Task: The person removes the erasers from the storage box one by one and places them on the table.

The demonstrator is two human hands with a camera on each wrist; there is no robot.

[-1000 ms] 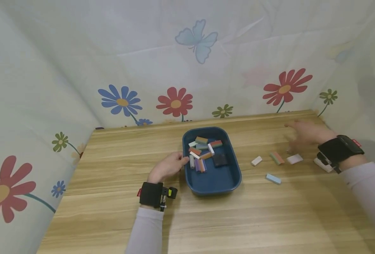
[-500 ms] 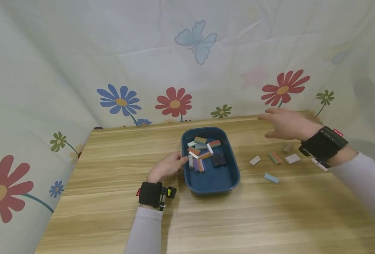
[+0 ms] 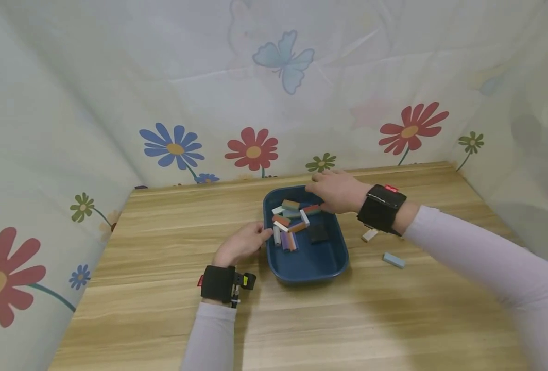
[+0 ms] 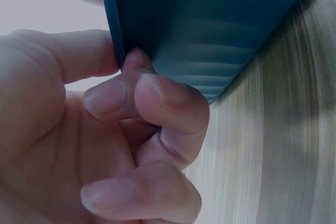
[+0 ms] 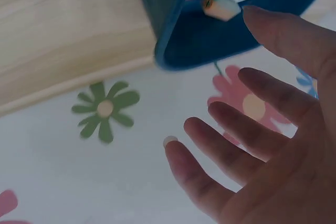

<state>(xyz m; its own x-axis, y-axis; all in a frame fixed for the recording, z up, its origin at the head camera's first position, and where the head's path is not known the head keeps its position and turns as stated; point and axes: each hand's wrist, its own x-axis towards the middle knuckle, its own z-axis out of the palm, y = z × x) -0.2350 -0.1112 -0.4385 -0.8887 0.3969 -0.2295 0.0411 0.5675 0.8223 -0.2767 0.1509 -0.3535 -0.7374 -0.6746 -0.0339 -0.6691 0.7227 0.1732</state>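
A dark blue plastic bin [image 3: 308, 265] stands mid-table with several small bar-shaped coloured blocks [image 3: 289, 241] and a dark square piece [image 3: 318, 233] inside. My left hand [image 3: 242, 242] pinches the bin's left rim; in the left wrist view its thumb and index finger meet at the edge, the other fingers curled below. Over the bin's far right corner is my right hand [image 3: 341, 191], its fingers spread and loosely bent. The right wrist view shows nothing held in that hand. Whether it touches the rim I cannot tell.
On the table right of the bin lie a white block [image 3: 369, 235] and a light blue block [image 3: 393, 260]. The right forearm covers the area behind them. A flower-printed curtain [image 3: 200, 93] rises along the table's back edge and sides.
My right hand has swept left from the loose blocks at the right to the bin's far right corner. Several of those blocks are now behind the arm. The left hand keeps its grip.
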